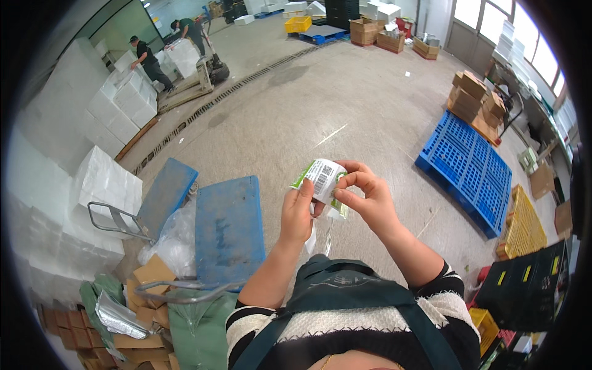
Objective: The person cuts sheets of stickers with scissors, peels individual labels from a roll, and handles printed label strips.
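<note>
Fingers [353, 182] of right hand [369, 200] and left hand [298, 213] pinched on small white-and-green paper label [322, 179], held chest-high over grey concrete floor [308, 105], blue flat hand trolley [229, 228] below left.

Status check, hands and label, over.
Both hands pinching the label: left hand on its lower edge, right hand on its right side. Held mid-air, nothing blocking.

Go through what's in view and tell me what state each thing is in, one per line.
Label sheet: held up in both hands, curled, part of it peeling.
Left hand: gripping the sheet's left edge.
Right hand: pinching the sheet's right side with its fingertips.
Blue platform carts: flat on the floor, unloaded.
Blue pallet: lying on the floor, bare.
White foam boxes: stacked, closed.
Yellow crate: lying tilted by the pallet.
</note>
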### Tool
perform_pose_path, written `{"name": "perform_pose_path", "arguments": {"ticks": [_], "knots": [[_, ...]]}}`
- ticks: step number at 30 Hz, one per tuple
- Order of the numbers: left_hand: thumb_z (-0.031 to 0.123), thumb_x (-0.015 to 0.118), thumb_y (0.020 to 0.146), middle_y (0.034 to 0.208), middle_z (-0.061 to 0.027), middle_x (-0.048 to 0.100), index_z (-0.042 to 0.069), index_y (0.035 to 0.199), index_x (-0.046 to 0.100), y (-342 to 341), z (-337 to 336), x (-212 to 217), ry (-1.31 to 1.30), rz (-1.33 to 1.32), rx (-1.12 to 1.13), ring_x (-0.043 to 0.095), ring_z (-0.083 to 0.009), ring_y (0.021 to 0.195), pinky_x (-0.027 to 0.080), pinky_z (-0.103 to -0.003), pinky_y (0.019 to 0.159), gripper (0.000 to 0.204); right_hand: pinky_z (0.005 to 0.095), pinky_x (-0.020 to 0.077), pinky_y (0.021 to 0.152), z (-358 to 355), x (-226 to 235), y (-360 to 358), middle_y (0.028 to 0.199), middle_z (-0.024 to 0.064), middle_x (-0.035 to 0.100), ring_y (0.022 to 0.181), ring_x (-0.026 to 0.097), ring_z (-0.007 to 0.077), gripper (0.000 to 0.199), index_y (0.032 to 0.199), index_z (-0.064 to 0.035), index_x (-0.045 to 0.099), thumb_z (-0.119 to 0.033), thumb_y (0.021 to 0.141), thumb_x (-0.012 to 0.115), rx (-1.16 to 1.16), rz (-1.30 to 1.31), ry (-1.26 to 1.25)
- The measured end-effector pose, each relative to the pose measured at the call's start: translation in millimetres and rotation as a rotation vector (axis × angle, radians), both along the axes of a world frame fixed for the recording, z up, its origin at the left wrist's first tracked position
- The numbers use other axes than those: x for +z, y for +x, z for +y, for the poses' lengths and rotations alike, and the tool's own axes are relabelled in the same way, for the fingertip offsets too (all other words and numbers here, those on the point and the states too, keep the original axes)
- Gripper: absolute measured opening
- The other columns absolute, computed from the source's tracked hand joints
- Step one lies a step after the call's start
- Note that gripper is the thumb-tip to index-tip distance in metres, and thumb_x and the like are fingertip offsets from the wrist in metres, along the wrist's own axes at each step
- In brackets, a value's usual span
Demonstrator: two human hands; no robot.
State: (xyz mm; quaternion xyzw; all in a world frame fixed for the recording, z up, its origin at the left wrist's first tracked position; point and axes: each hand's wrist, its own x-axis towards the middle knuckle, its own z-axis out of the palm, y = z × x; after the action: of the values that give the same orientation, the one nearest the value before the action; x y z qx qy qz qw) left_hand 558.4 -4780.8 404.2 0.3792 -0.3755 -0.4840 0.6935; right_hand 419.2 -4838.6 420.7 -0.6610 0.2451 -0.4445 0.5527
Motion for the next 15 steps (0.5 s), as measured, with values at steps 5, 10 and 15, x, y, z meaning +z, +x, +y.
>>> {"name": "perform_pose_path", "arguments": {"ticks": [5, 10, 15], "knots": [[0.035, 0.041, 0.091, 0.069, -0.0012, 0.053, 0.0, 0.09, 0.058, 30.0, -108.6, -9.1, 0.018, 0.041, 0.038, 0.039, -0.0046, 0.051, 0.027, -0.018, 0.043, 0.039, 0.031, 0.04, 0.084, -106.9, -10.4, 38.9, 0.107, 0.0105, 0.055, 0.098, 0.052, 0.0185, 0.011, 0.075, -0.0022, 0.061, -0.009, 0.069, 0.067, -0.09, 0.02, -0.044], [0.035, 0.041, 0.091, 0.063, -0.0006, 0.05, 0.0, 0.088, 0.058, 78.1, -225.0, -10.8, 0.012, 0.02, 0.014, 0.037, -0.0042, 0.051, 0.026, -0.018, 0.043, 0.039, 0.0293, 0.0428, 0.078, -222.0, -9.8, 89.0, 0.1, 0.0098, 0.056, 0.094, 0.054, 0.0179, 0.015, 0.081, -0.0017, 0.059, -0.004, 0.068, 0.067, -0.234, 0.1, -0.4], [0.035, 0.043, 0.091, 0.067, -0.0011, 0.05, -0.002, 0.097, 0.055, 123.0, -338.3, -10.5, -0.009, 0.0, -0.088, 0.038, -0.0049, 0.053, 0.028, -0.018, 0.045, 0.039, 0.0277, 0.044, 0.073, -335.9, 0.6, 129.7, 0.093, 0.0071, 0.053, 0.085, 0.053, 0.0146, 0.045, 0.109, -0.0035, 0.049, -0.006, 0.068, 0.068, -0.184, -0.003, -0.103]]}}
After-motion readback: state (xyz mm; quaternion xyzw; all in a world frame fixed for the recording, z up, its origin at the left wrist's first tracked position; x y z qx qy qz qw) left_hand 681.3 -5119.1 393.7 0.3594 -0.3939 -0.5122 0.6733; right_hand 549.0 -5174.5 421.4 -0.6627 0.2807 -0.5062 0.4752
